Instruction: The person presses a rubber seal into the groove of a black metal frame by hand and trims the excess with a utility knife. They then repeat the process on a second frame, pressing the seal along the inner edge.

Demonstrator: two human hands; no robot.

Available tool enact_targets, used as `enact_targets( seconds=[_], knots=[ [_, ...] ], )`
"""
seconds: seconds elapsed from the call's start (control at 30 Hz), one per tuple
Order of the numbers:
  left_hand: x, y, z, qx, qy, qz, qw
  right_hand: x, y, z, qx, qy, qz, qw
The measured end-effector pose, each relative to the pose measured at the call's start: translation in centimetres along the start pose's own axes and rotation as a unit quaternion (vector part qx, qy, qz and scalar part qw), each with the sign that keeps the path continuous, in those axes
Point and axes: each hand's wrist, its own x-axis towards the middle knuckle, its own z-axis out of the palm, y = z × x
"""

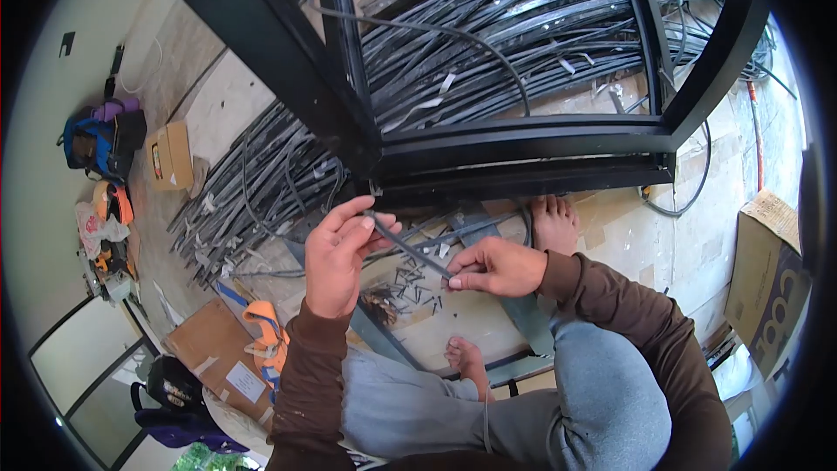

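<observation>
A grey cable (407, 247) runs slantwise between my two hands, in front of a black metal frame (523, 141). My left hand (338, 255) pinches its upper end between thumb and fingers, close to the frame's lower corner. Lower down and to the right, my right hand (499, 268) grips the same cable with thumb and forefinger. Whatever the left fingertips cover at the cable's end is too small to make out. Below the cable, several small dark screw-like pieces (418, 290) lie scattered on a pale board.
Behind the frame lies a large heap of dark cables (488, 44). My bare feet (555, 225) rest on the floor near the frame. Cardboard boxes stand at right (767, 270) and lower left; bags (103, 141) and orange straps (264, 336) lie along the left side.
</observation>
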Motion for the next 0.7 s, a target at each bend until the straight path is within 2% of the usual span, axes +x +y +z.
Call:
enact_targets(
  seconds=[0.13,0.27,0.37,0.47,0.5,0.6,0.63,0.7],
  knots=[
    [-0.3,-0.1,0.2,-0.029,-0.026,-0.016,0.999,0.0,-0.6,0.2,-0.015,0.032,0.022,0.999],
    [-0.8,-0.1,0.0,0.005,-0.045,-0.004,0.999,-0.1,-1.2,0.1,-0.005,0.049,0.029,0.998],
    [-1.3,-0.2,0.1,-0.004,-0.057,-0.018,0.998,0.1,-1.4,0.3,-0.031,0.045,0.035,0.998],
    [-1.6,-1.1,0.0,0.012,-0.077,-0.030,0.997,0.4,-0.9,1.0,-0.079,0.017,-0.012,0.997],
    [-1.8,-1.1,0.2,0.038,-0.077,-0.039,0.996,0.4,-1.5,1.0,-0.093,-0.012,0.001,0.996],
    [-2.4,-1.1,0.3,0.019,-0.079,-0.040,0.996,0.6,-1.4,1.3,-0.072,-0.006,0.007,0.997],
    [-2.5,-1.0,0.2,0.024,-0.072,-0.038,0.996,0.6,-1.7,0.9,-0.083,0.004,-0.014,0.996],
    [-2.7,-0.7,-0.2,0.013,-0.064,-0.038,0.997,0.3,-2.9,-0.2,-0.112,0.097,-0.057,0.987]
  ],
)
